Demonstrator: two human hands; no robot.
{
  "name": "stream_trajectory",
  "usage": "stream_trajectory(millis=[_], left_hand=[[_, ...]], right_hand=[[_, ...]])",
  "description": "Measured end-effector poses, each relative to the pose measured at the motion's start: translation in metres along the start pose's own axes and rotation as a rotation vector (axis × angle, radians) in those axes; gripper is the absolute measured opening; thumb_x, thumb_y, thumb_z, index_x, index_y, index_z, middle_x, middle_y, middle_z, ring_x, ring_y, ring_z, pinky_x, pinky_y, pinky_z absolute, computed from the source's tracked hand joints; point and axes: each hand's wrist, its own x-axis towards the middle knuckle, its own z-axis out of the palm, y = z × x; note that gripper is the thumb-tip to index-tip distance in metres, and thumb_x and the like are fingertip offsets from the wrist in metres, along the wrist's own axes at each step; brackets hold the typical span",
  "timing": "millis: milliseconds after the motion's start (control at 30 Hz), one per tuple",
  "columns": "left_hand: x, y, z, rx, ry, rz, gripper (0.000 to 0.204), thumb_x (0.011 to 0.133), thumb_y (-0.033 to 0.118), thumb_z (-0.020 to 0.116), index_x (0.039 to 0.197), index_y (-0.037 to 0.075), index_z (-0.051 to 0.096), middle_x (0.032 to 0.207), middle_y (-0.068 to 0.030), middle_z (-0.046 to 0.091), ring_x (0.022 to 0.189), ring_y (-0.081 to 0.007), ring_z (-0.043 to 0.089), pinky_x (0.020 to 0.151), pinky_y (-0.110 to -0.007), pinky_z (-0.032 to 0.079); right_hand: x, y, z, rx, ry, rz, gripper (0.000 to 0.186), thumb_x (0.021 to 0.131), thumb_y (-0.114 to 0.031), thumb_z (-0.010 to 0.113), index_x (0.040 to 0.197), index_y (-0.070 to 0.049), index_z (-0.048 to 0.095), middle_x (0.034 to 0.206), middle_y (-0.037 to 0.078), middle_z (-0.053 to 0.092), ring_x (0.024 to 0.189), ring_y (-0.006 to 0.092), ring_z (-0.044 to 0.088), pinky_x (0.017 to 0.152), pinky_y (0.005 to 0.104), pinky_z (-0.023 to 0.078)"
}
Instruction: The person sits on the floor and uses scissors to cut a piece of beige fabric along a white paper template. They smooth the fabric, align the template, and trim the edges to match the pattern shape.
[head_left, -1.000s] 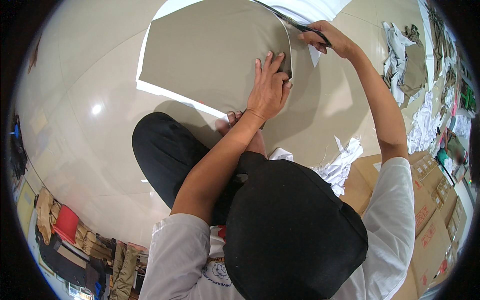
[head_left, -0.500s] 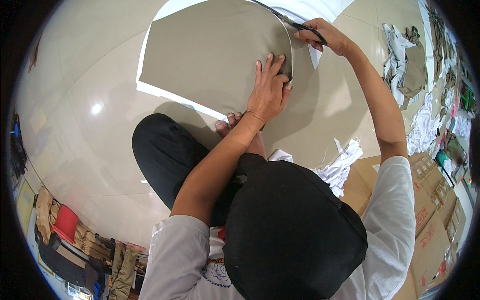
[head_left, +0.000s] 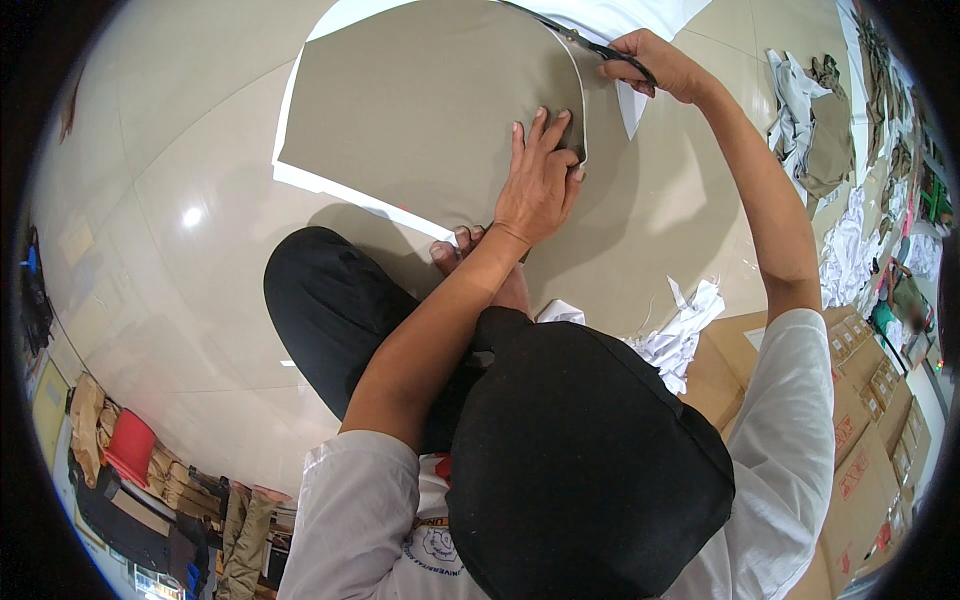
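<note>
My left hand [head_left: 538,180] presses on an olive-grey curved cloth piece [head_left: 400,95], fingers spread near its curved right edge. The cloth lies over white material [head_left: 370,203] that shows along its borders. At the top right my right hand [head_left: 640,65] grips black scissors [head_left: 590,43], whose blades lie along the curved edge of the piece; the tip is too small to make out. A white sheet [head_left: 620,15] is beyond the blades. My bare toes [head_left: 450,250] are at the bottom corner of the cloth, partly hidden by my left arm.
White scraps [head_left: 685,330] lie to my right, with cardboard [head_left: 850,460] behind my right arm. Piles of white and olive cloth [head_left: 805,120] line the far right, where another person [head_left: 905,305] appears small. Folded fabrics and a red item [head_left: 130,445] are at lower left, on the tiled floor [head_left: 170,300].
My right hand and the scissors have shifted slightly upward, the forearm with them. My left hand has moved only slightly and still rests on the cloth.
</note>
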Motion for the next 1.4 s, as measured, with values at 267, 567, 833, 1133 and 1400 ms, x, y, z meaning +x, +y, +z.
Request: stream_trajectory(millis=[267, 567, 833, 1133, 1400], left_hand=[[-0.001, -0.001, -0.001, 0.007, 0.005, -0.002, 0.020, 0.107, 0.016, 0.065, 0.119, 0.003, 0.054, 0.167, -0.0318, 0.043, 0.159, -0.0590, 0.032, 0.128, -0.079, 0.018], [-0.002, -0.003, 0.000, -0.017, 0.008, -0.002, 0.021, 0.107, 0.016, 0.065, 0.119, 0.003, 0.053, 0.167, -0.0320, 0.043, 0.159, -0.0595, 0.032, 0.127, -0.080, 0.019], [-0.003, -0.005, 0.000, -0.014, -0.001, -0.010, 0.020, 0.108, 0.016, 0.065, 0.118, 0.004, 0.053, 0.168, -0.0314, 0.042, 0.160, -0.0592, 0.030, 0.127, -0.081, 0.019], [-0.001, -0.003, 0.003, -0.019, 0.004, -0.004, 0.019, 0.108, 0.016, 0.064, 0.118, 0.004, 0.053, 0.168, -0.0304, 0.042, 0.161, -0.0580, 0.030, 0.128, -0.080, 0.018], [-0.001, -0.004, 0.003, -0.014, -0.002, -0.001, 0.020, 0.106, 0.014, 0.065, 0.119, 0.004, 0.052, 0.168, -0.0305, 0.042, 0.159, -0.0588, 0.032, 0.128, -0.080, 0.019]], right_hand=[[0.005, -0.013, -0.003, 0.046, -0.029, 0.088, 0.036, 0.098, -0.034, 0.078, 0.074, -0.011, 0.065, 0.064, -0.005, 0.054, 0.053, 0.0044, 0.046, 0.048, 0.0258, 0.035], [0.021, -0.021, -0.001, 0.032, -0.008, 0.023, 0.032, 0.095, -0.038, 0.077, 0.081, -0.010, 0.070, 0.067, -0.004, 0.053, 0.055, 0.0040, 0.044, 0.049, 0.0243, 0.032], [0.037, -0.021, -0.013, 0.048, -0.152, 0.008, 0.028, 0.100, -0.031, 0.071, 0.083, -0.009, 0.073, 0.075, 0.002, 0.062, 0.065, 0.0129, 0.055, 0.058, 0.0311, 0.046], [0.026, -0.040, -0.022, -0.063, -0.084, 0.055, 0.023, 0.094, -0.027, 0.081, 0.079, -0.010, 0.076, 0.068, -0.001, 0.063, 0.058, 0.0099, 0.052, 0.051, 0.0291, 0.042], [0.033, -0.039, -0.035, -0.098, -0.118, 0.039, 0.022, 0.091, -0.026, 0.082, 0.079, -0.009, 0.077, 0.067, -0.001, 0.064, 0.057, 0.0095, 0.053, 0.050, 0.0286, 0.040]])
